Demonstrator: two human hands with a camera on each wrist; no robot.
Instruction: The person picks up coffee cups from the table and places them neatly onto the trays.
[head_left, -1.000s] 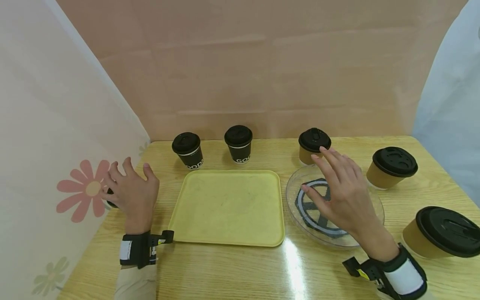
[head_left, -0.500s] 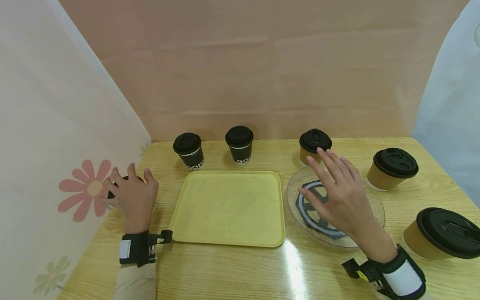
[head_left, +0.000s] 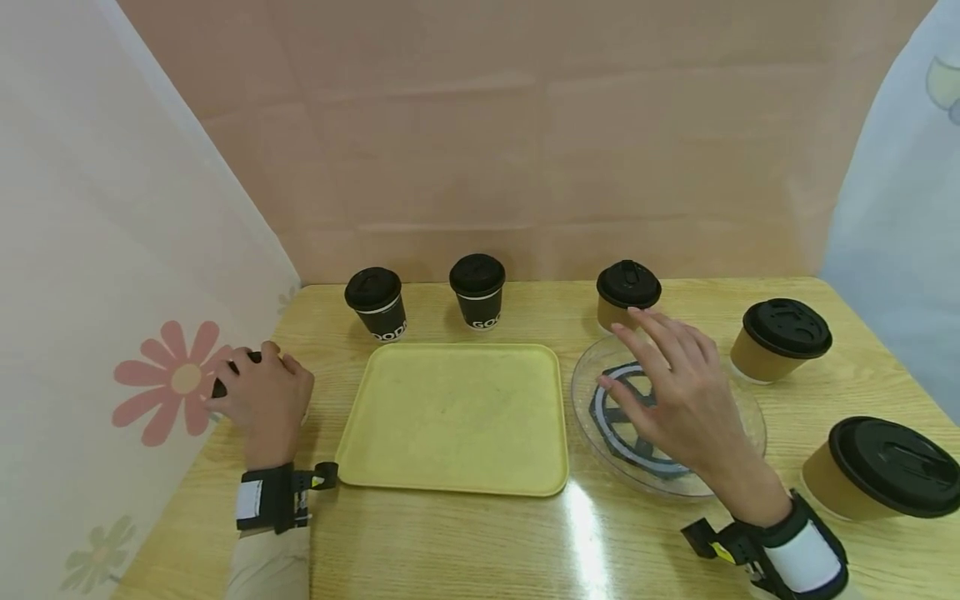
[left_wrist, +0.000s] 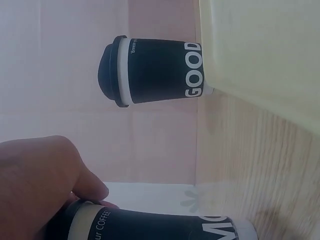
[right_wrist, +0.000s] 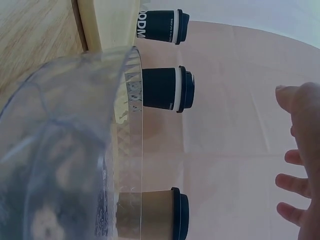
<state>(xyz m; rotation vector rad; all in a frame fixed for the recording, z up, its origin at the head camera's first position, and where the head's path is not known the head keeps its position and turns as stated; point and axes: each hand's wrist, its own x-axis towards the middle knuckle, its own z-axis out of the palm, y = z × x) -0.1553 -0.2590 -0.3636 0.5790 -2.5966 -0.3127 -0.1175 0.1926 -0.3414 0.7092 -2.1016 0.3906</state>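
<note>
On the worktop, the left grip clasped a lidded cup; the right grip hung spread above a clear bowl.

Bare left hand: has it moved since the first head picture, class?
Yes, downward in view: the top of the left hand was about level with that of the pink printed flower; now it's lower.
</note>
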